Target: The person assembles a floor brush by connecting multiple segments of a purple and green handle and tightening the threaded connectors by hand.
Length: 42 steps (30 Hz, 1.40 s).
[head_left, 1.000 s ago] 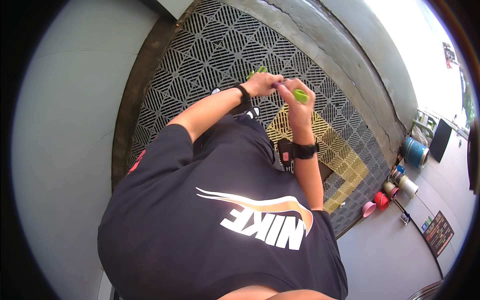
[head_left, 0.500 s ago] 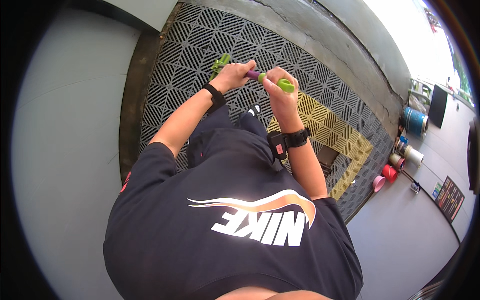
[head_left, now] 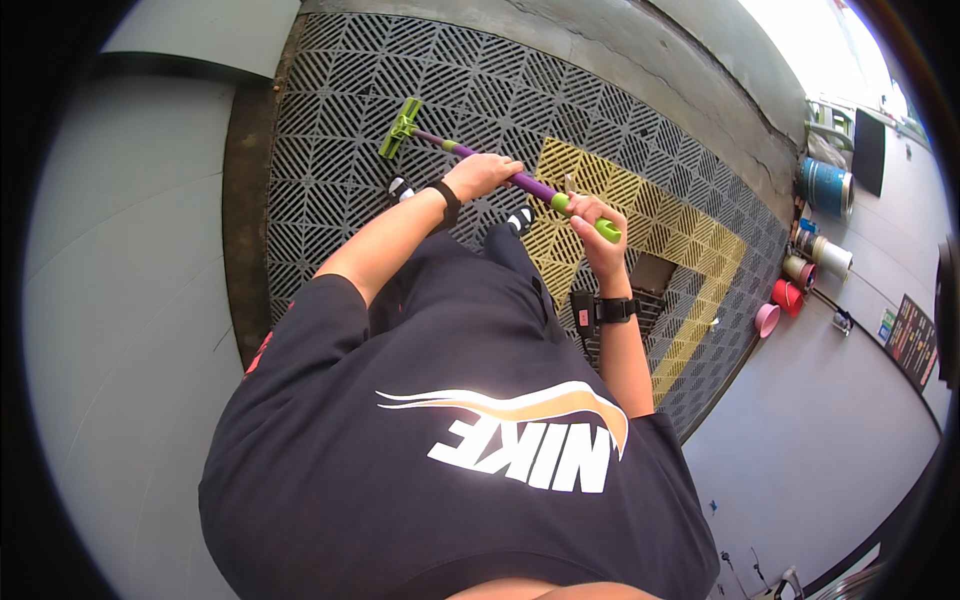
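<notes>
A mop (head_left: 533, 186) with a purple pole and green fittings slants across in front of me. Its narrow green head (head_left: 401, 128) points to the far left, above the grey grid floor. My left hand (head_left: 482, 176) is closed round the middle of the pole. Near the green end grip, my right hand (head_left: 599, 222) closes on the upper part of the pole, with one finger sticking up. Whether the head touches the floor I cannot tell. My shoes (head_left: 519, 220) show below the pole.
Plastic grid tiles (head_left: 480, 90) cover the floor, with a yellow band (head_left: 600, 185) on the right. A grey wall (head_left: 130, 300) stands to the left. Along the right side are a blue drum (head_left: 826, 187), a red bucket (head_left: 787, 296) and a pink basin (head_left: 767, 320).
The mop head has swung out farther left and away from me, showing more of the pole. My right hand has moved right and nearer; my left hand is slightly lower and to the right.
</notes>
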Tool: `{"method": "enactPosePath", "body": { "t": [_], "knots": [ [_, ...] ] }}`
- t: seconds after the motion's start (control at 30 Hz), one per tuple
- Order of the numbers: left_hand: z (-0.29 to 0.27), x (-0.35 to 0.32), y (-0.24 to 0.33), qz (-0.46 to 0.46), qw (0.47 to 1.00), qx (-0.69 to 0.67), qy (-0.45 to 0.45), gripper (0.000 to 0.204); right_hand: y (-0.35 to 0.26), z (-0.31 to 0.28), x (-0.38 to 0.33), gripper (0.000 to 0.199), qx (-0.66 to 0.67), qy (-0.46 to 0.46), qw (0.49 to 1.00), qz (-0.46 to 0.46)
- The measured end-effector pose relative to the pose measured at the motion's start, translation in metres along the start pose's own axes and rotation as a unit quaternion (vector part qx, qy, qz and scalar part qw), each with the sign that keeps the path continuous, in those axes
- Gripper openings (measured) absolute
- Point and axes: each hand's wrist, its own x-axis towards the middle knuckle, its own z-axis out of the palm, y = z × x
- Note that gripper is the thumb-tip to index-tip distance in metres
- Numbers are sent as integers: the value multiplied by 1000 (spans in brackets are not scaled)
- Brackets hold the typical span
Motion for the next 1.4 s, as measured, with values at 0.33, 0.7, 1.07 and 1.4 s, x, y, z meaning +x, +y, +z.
{"method": "enactPosePath", "body": {
  "t": [0.33,0.7,1.07,1.4],
  "knots": [
    [118,92,86,-1,998,50,-37,20,8,-168,-83,23,-1,-13,1000,-18],
    [294,266,225,188,977,-40,-94,14,-30,-332,-242,18,-9,283,958,-41],
    [304,230,250,149,982,-27,-111,26,-12,-316,-278,23,-49,236,968,-76],
    [267,193,238,89,991,-56,-78,20,-12,-266,-248,22,-34,167,979,-113]
  ]
}}
